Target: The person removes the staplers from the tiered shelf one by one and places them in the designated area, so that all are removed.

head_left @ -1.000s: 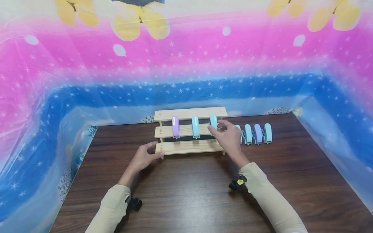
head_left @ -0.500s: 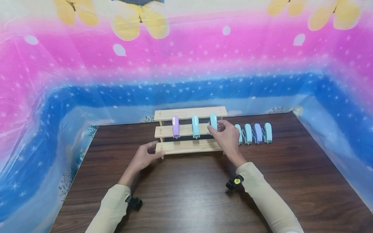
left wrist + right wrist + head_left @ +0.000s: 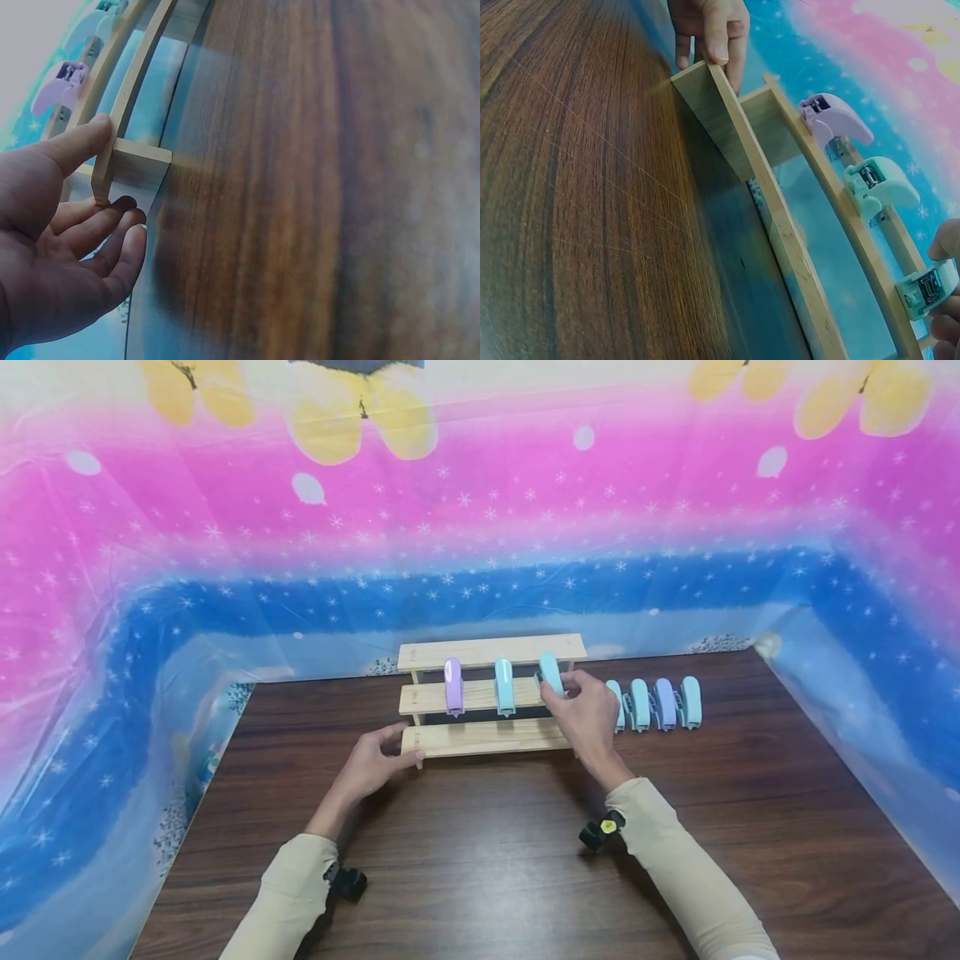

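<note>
A three-step wooden display rack [image 3: 487,739] stands at the back of the table. My left hand [image 3: 375,764] grips the left end of its lowest step, thumb on top and fingers underneath, as the left wrist view shows. On the middle step stand a purple stapler [image 3: 453,687] and a light blue stapler [image 3: 504,687], set apart from each other. Toward that step's right end, my right hand [image 3: 591,714] pinches another light blue stapler [image 3: 551,671] between thumb and fingers. It leans a little, and its lower part is partly behind the thumb. In the right wrist view this stapler [image 3: 928,291] sits right at the step's edge.
To the right of the rack, several staplers stand in a row on the table, among them a purple-blue one [image 3: 663,704] and a mint one [image 3: 691,702]. A patterned cloth [image 3: 480,585] hangs behind the dark wood table [image 3: 480,860].
The stapler in my right hand has gone from upright to slightly tilted, its top leaning left. My right wrist has shifted slightly left. The left hand keeps its grip on the rack.
</note>
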A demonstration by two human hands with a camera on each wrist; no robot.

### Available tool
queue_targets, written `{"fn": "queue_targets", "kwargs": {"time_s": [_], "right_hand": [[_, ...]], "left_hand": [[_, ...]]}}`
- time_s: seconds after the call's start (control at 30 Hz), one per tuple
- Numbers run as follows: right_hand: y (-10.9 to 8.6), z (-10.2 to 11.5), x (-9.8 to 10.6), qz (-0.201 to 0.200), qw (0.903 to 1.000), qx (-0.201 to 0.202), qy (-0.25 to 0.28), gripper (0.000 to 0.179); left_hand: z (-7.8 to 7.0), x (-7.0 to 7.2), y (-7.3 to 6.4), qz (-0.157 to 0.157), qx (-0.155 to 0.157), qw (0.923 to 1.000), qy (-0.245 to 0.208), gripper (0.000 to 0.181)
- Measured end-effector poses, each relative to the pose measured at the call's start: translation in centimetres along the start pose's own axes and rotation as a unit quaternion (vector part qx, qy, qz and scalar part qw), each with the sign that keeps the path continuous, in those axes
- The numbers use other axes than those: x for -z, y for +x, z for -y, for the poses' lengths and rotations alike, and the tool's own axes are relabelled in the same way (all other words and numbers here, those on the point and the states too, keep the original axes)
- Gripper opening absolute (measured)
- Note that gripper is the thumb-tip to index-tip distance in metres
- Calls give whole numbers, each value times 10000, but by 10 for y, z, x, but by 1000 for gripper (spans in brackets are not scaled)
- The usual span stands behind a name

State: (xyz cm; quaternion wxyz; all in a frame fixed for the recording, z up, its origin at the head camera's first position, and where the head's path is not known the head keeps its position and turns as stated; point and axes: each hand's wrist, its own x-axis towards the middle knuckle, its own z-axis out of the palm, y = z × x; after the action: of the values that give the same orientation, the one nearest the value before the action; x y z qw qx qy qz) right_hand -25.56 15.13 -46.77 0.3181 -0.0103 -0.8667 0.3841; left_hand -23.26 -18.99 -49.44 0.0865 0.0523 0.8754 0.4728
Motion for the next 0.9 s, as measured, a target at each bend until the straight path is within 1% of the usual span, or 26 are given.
{"fn": "queue_targets", "kwargs": {"time_s": [0.17,0.4,0.67,0.9], "right_hand": [[1,-3,1,-29,10000,53,-5,31],[4,-3,10,-225,9995,195,41,29],[9,-3,28,-477,9978,420,198,29],[16,-4,47,-569,9974,405,170,30]], "left_hand": [[-1,-1,0,-1,10,10000,-18,74],[-1,0,0,-22,29,10000,-14,73],[-2,0,0,-9,42,10000,19,74],[-1,0,0,-27,78,10000,39,75]]}}
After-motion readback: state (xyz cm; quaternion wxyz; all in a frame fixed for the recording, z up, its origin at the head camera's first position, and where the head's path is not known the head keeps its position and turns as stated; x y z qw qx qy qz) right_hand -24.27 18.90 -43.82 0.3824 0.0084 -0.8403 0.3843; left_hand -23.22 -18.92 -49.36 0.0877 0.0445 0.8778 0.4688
